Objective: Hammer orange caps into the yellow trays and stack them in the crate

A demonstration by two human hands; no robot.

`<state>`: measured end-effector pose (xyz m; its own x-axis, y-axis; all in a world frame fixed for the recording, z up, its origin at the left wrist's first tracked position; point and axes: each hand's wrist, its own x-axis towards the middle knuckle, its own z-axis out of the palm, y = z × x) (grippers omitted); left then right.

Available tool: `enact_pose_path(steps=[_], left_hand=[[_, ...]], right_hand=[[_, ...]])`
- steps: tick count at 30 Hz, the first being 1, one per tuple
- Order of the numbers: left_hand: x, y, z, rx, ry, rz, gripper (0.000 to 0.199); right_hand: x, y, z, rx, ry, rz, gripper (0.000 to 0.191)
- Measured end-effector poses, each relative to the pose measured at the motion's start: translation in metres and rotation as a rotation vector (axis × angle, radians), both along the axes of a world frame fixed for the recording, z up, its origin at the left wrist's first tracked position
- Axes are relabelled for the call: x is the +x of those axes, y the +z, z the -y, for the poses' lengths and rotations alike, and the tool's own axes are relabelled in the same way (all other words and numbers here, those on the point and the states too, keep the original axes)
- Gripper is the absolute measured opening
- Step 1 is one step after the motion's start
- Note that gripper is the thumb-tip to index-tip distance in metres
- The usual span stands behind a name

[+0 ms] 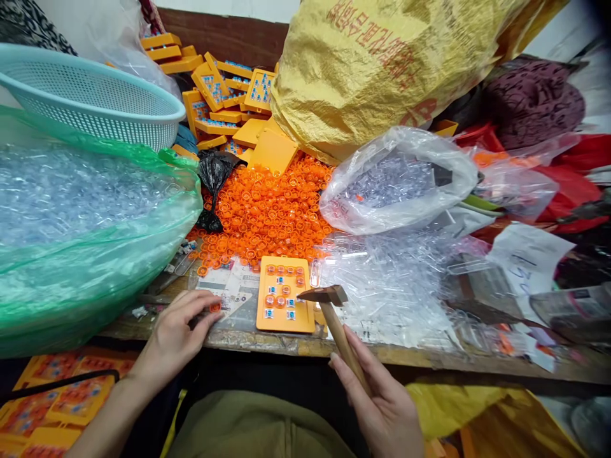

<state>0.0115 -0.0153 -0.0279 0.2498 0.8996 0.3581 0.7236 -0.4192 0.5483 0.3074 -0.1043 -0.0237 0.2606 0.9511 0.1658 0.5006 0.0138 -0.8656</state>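
An orange panel (265,324) lies flat on the workbench, bearing several orange round caps and small blue-and-white pieces. To its left, my left hand (184,321) pinches a small orange cap (215,307) between thumb and fingertips. My right hand (382,407) is closed round the wooden handle of a hammer (344,340). The hammer's dark metal head is over the right side of the panel; whether it touches a piece cannot be told. Behind the panel spreads a heap of loose orange caps (272,203).
A green bag (95,273) of clear pieces and a light blue basket (143,108) fill the left. Stacked orange panels (274,152) and a yellow sack (372,76) stand behind. Clear strips (391,286) and a white plastic bag (344,216) lie right. The bench edge (296,345) runs in front.
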Motion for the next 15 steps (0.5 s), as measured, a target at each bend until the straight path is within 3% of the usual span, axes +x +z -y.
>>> enact_pose_path(steps=[8, 15], left_hand=[[0.011, -0.003, -0.015, 0.006, -0.106, 0.034, 0.019], [0.022, -0.005, -0.031, -0.051, 0.013, -0.002, 0.030]], right_hand=[[-0.003, 0.002, 0.002, 0.019, 0.049, 0.125, 0.039], [-0.005, 0.000, 0.001, 0.038, 0.050, 0.155, 0.038]])
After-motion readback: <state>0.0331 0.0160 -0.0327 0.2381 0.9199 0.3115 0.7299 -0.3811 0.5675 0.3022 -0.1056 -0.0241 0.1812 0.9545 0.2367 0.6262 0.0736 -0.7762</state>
